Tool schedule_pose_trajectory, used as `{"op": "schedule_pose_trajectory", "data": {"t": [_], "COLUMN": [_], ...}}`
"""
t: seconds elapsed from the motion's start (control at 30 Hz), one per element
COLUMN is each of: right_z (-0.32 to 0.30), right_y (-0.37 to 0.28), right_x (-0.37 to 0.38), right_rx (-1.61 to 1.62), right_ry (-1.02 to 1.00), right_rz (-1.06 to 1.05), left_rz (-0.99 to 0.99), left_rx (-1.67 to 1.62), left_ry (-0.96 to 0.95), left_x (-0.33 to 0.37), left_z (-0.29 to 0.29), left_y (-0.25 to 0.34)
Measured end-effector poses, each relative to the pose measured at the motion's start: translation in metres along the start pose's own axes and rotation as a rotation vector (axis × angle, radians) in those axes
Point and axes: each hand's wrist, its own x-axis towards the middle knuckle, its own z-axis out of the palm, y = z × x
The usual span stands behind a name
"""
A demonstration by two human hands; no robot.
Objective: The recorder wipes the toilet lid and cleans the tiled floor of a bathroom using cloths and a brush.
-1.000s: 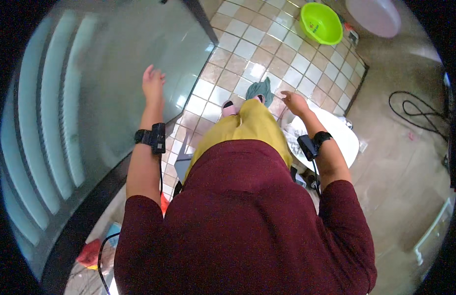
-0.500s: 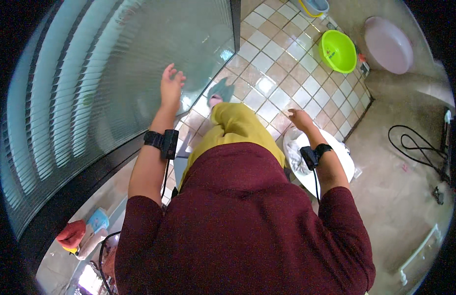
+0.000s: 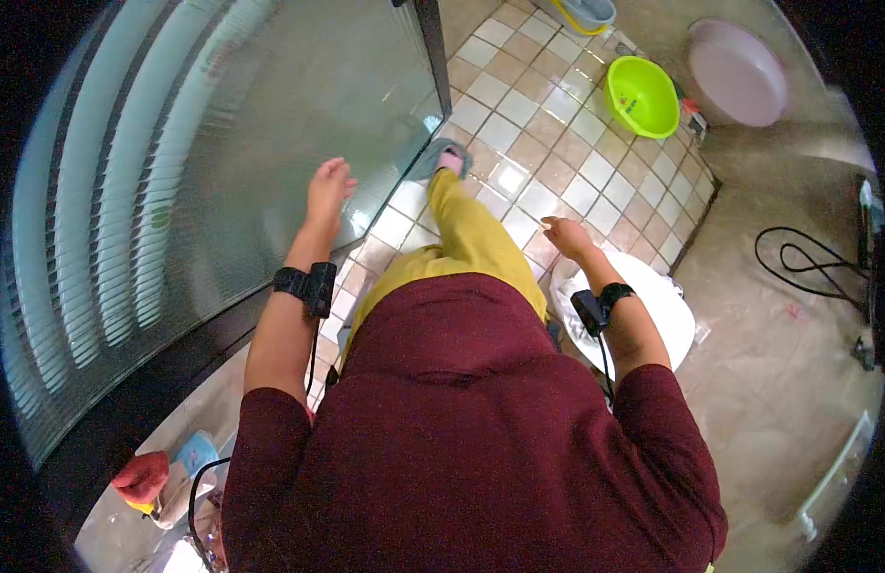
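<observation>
My left hand (image 3: pixel 330 196) is held in the air in front of a ribbed glass door panel (image 3: pixel 366 124). Its fingers are loosely bent with nothing in them, and I cannot tell whether it touches the glass. My right hand (image 3: pixel 568 238) hangs over the tiled floor beside a round white lid-like top (image 3: pixel 653 310). Its fingers point left, loosely curled, and no held object shows. Crumpled white cloth or plastic (image 3: pixel 574 296) lies at the left side of that white top. Both wrists carry black strapped devices. One foot, in a grey-green slipper (image 3: pixel 459 153), is stretched ahead by the door's edge.
Tan and white tiles (image 3: pixel 543 124) cover the floor ahead. A bright green basin (image 3: pixel 643 98) sits near the far right wall, a pale pink basin (image 3: pixel 738 72) beside it. A grey bucket (image 3: pixel 586 14) stands farther back. A looped black cable (image 3: pixel 805 272) hangs at right.
My body has moved forward, with the slippered foot now farther out along the door's edge. My left hand sits lower in the picture, and my right hand is slightly lower and farther left.
</observation>
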Motion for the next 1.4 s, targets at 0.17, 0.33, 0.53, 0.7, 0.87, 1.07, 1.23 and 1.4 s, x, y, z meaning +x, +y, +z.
{"op": "schedule_pose_trajectory", "data": {"t": [0.17, 0.33, 0.53, 0.7, 0.87, 1.07, 1.23, 1.4], "right_z": [-0.011, -0.016, -0.035, -0.039, -0.053, -0.082, -0.122, -0.173], "right_y": [0.019, 0.058, 0.066, 0.103, 0.158, 0.232, 0.287, 0.299], "right_x": [-0.005, -0.016, -0.03, -0.051, -0.087, -0.11, -0.104, -0.08], "right_rx": [0.016, 0.019, 0.12, 0.213, 0.283, 0.374, 0.335, 0.449], "right_ry": [0.063, 0.079, 0.066, 0.195, 0.16, 0.092, 0.245, 0.311], "right_rz": [0.055, 0.178, 0.256, 0.292, 0.453, 0.597, 0.589, 0.639], "left_rz": [-0.143, -0.217, -0.239, -0.306, -0.278, -0.19, -0.209, -0.209], "left_rx": [0.067, 0.139, 0.228, 0.279, 0.397, 0.539, 0.563, 0.673], "left_ry": [-0.157, -0.262, -0.333, -0.386, -0.457, -0.558, -0.644, -0.736], "left_x": [0.001, 0.006, 0.022, 0.045, 0.066, 0.091, 0.106, 0.115], "left_z": [-0.004, 0.018, 0.055, 0.135, 0.237, 0.35, 0.424, 0.479], "left_y": [-0.021, -0.017, -0.003, 0.021, 0.056, 0.094, 0.103, 0.121]}}
